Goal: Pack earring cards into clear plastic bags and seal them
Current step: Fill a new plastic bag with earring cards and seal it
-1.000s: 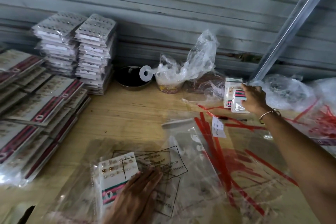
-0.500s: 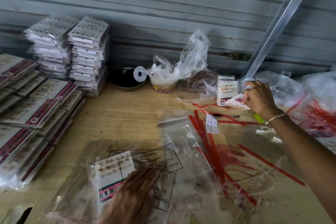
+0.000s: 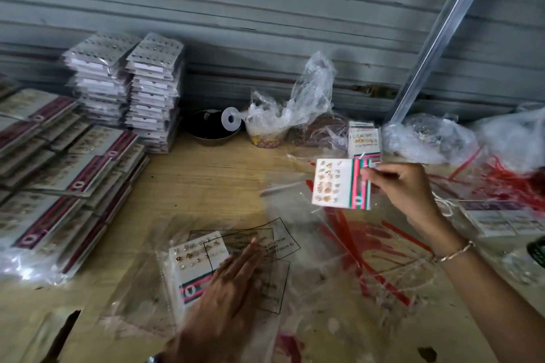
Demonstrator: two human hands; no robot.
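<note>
Wooden table [image 3: 206,180], pretty cluttered: one earring card [image 3: 339,184] is pinched in the right hand [image 3: 404,188], held up over the middle. Near the front edge a bagged card [image 3: 191,265] is pressed flat under the left hand [image 3: 224,298], fingers straight.

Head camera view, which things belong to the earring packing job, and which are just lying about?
Job: right hand pinching earring card; left hand pressing bagged card; clear bags; card stack.
Lying about: black dish; crumpled plastic bag; metal rail.
</note>
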